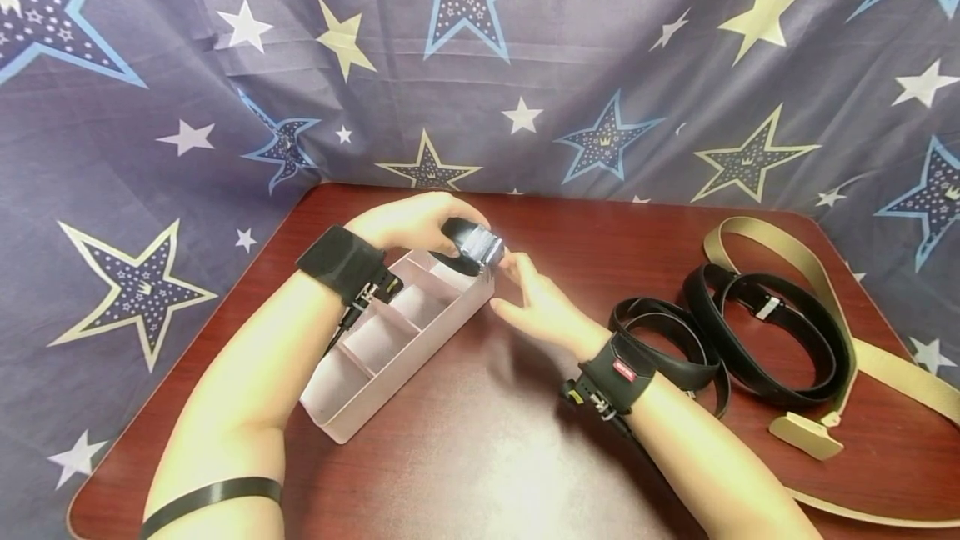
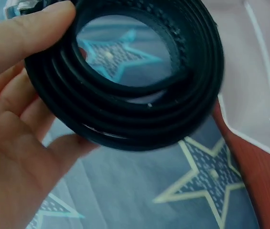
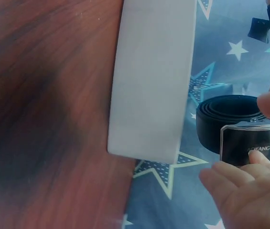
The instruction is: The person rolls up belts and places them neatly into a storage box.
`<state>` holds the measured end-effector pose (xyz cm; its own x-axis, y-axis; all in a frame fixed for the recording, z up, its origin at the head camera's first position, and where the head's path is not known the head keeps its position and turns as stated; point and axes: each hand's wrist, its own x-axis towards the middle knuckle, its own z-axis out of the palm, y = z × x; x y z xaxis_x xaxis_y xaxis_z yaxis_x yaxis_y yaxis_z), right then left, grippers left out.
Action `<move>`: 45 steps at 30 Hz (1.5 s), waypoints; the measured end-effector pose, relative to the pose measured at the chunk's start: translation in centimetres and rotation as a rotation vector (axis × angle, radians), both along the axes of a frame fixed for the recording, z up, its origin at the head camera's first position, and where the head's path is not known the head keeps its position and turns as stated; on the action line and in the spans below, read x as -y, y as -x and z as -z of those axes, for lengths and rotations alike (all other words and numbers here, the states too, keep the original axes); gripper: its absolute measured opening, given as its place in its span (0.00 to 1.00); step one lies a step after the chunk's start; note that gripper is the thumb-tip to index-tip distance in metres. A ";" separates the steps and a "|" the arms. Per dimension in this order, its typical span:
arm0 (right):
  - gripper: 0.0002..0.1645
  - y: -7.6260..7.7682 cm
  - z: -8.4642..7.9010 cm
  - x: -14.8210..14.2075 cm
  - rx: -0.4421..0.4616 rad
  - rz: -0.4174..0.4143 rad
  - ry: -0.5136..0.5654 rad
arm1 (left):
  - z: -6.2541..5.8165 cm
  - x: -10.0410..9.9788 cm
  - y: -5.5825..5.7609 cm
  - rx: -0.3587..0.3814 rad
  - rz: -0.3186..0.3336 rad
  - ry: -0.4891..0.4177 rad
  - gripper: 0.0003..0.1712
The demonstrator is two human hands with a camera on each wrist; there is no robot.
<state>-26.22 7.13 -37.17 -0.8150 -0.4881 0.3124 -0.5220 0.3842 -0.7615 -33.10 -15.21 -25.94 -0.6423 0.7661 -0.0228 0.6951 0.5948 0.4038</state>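
A rolled black belt [image 1: 456,233] with a silver buckle [image 1: 483,248] is held over the far end of a pale divided box [image 1: 420,352]. My left hand [image 1: 416,222] grips the coil, its thumb near the buckle in the left wrist view, where the belt's stacked loops [image 2: 139,126] show from the side. My right hand [image 1: 546,307] reaches in from the right with fingers extended and thumb apart. Its fingertips are at the buckle; whether they touch it I cannot tell. In the right wrist view, lettering shows on the buckle plate [image 3: 237,145].
On the right of the red-brown table [image 1: 525,457] lie two coiled black belts [image 1: 667,332] [image 1: 765,332] and a tan webbing belt [image 1: 802,248] with a flat buckle [image 1: 806,436]. A star-patterned cloth [image 1: 570,65] hangs behind. The box's dividers form several compartments.
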 end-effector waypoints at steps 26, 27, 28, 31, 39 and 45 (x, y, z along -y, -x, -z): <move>0.43 1.6 3.2 2.3 0.044 -0.064 -0.267 | 3.7 2.0 3.5 0.159 -0.045 0.089 0.32; 0.43 1.6 3.2 2.3 0.052 -0.061 -0.278 | 3.9 2.1 3.6 0.152 -0.041 0.089 0.32; 0.43 1.6 3.2 2.4 0.056 -0.057 -0.289 | 4.0 2.2 3.6 0.147 -0.040 0.086 0.32; 0.42 1.7 3.2 2.5 0.060 -0.036 -0.325 | 4.2 2.4 3.8 0.125 -0.031 0.072 0.31; 0.40 1.6 3.0 2.8 0.002 0.040 -0.378 | 5.3 2.8 3.7 0.143 -0.039 0.039 0.32; 0.41 1.3 2.8 3.0 -0.033 0.051 -0.425 | 5.9 2.7 3.9 0.246 -0.083 0.023 0.33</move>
<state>-27.50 4.11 -39.95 -0.8344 -0.5382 0.1190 -0.5158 0.6862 -0.5130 -36.98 -17.92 -31.84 -0.6760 0.7083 -0.2033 0.5257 0.6569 0.5404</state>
